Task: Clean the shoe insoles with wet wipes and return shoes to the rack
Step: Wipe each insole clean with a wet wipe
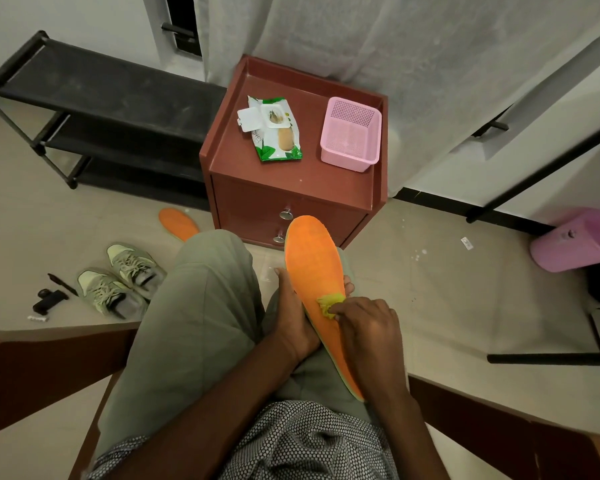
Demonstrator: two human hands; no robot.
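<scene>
Orange foam fills the middle of the head view: the insole [312, 271] lies along the person's right thigh, toe end reaching toward the brown nightstand [291, 188], which serves here as the table. The left hand [293, 320] cups the insole from beneath, thumb on its near-left edge and fingertips curling up past the far edge. The right hand [364, 327] has its fingers bunched together, pinching a crumpled yellowish wet wipe [329, 304] and pressing it onto the insole's mid section. On top of the nightstand sit the wipes pack [274, 131], its flap open, and just beside it to the right a pink basket [350, 133]. Left of the nightstand on the floor lies a second insole [177, 221], partly hidden by the knee; farther left and nearer the person stand the two grey shoes [122, 278]. The black shoe rack [94, 109] stands against the wall left of the nightstand, its visible shelves bare.

Judging from this, the wipe is small and wadded, so it could slip out of the pinch or skip patches near the toe. The insole is flexible and held only mid-length, so hard rubbing could fold it or tip it off the thigh. The pack's open flap may let the remaining wipes dry
</scene>
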